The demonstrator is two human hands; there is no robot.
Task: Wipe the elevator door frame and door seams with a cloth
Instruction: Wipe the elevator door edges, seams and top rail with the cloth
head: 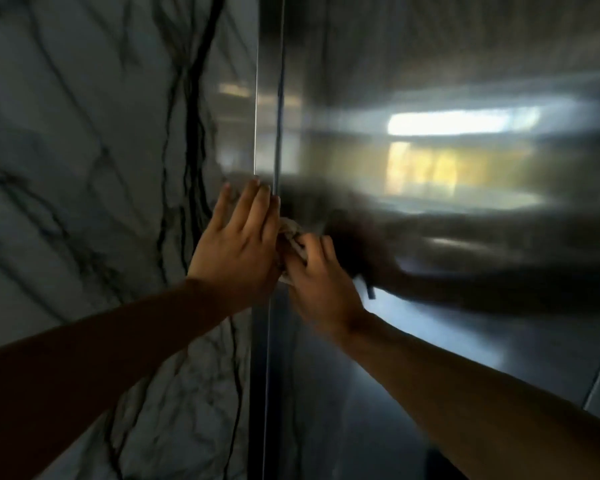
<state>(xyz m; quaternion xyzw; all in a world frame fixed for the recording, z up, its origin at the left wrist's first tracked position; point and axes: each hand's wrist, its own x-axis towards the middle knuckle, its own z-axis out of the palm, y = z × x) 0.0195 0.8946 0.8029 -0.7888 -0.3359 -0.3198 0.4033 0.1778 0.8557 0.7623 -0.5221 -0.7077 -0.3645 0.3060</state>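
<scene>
Head view, crumpled pale cloth [290,242] bunched between 2 hands at brushed steel elevator door frame [269,98], left hand [238,244] flat with straight fingers against frame edge, right hand [317,275] gripping cloth, veined white marble wall [94,150] on left.

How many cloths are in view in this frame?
1. A crumpled light cloth sits at the door frame edge between the left hand and right hand; most of it is hidden.

I can read no text, label, brand, number or sign anywhere, neither on the steel door frame [269,98] nor the marble wall [101,150].
</scene>
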